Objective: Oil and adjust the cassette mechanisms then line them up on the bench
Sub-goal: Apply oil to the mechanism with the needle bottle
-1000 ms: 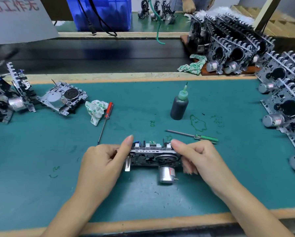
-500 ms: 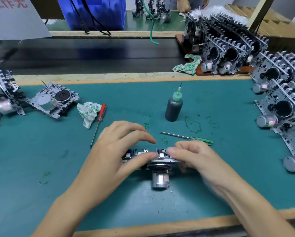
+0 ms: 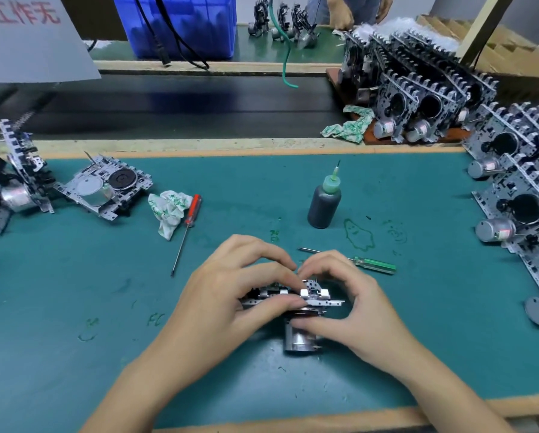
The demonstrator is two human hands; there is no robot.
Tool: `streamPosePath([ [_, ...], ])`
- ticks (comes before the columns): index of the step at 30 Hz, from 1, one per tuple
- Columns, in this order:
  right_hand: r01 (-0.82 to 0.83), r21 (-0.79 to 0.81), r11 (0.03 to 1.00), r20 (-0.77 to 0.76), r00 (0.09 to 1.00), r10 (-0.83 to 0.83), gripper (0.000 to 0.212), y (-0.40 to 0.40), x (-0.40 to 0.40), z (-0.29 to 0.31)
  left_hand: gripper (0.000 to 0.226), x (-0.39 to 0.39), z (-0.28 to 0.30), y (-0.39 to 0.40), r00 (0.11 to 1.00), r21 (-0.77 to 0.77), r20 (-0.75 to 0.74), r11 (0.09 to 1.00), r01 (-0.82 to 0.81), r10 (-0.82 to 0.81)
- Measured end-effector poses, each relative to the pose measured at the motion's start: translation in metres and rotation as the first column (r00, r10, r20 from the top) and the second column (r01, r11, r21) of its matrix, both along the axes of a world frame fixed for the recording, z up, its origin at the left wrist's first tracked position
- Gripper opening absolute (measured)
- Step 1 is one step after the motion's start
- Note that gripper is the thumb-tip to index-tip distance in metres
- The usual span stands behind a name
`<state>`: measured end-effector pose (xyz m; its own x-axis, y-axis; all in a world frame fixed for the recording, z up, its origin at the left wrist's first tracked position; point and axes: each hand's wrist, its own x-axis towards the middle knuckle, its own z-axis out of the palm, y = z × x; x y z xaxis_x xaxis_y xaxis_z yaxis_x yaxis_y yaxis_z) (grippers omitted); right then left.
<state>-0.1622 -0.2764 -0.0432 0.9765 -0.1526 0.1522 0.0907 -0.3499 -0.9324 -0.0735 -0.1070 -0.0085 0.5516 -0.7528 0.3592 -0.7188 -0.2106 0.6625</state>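
Head view looks down on both hands at lower centre of the frame, closed around one cassette mechanism point(image 3: 293, 300) on the green mat point(image 3: 74, 307). Her left hand point(image 3: 230, 304) pinches its near edge, fingers arched over the top; the right hand point(image 3: 352, 310) grips the other end, thumb by the silver motor point(image 3: 299, 339). Just above stand an oil bottle point(image 3: 323, 203) and green screwdriver point(image 3: 371, 264). Finished mechanisms point(image 3: 518, 207) crowd the right edge.

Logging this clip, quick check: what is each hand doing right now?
Left hand: fingers curled round the cassette mechanism, gripping it.
Right hand: also gripping the same mechanism, thumb near its motor.
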Motion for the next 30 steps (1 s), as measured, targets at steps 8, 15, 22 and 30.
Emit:
streamPosePath([
  [8,-0.051,0.137,0.989,-0.004,0.999,0.052,0.03,0.0,0.004,-0.001,0.022,0.002,-0.001,0.0,0.999,-0.01,-0.007,0.999,0.037,-0.038],
  [15,-0.074,0.183,0.98,0.032,0.997,0.069,0.031,0.0,0.005,-0.006,0.024,0.003,-0.001,-0.002,0.998,-0.001,0.036,0.999,0.046,-0.046],
  [22,0.028,-0.395,0.918,0.04,0.999,-0.014,0.054,-0.014,-0.014,-0.004,0.023,0.009,0.0,-0.005,0.999,-0.003,0.017,0.999,0.045,-0.045],
  [30,0.266,-0.725,0.635,0.282,0.956,-0.079,0.038,-0.018,-0.028,-0.017,0.022,0.006,-0.003,-0.002,0.999,-0.025,0.023,0.999,0.045,-0.044],
])
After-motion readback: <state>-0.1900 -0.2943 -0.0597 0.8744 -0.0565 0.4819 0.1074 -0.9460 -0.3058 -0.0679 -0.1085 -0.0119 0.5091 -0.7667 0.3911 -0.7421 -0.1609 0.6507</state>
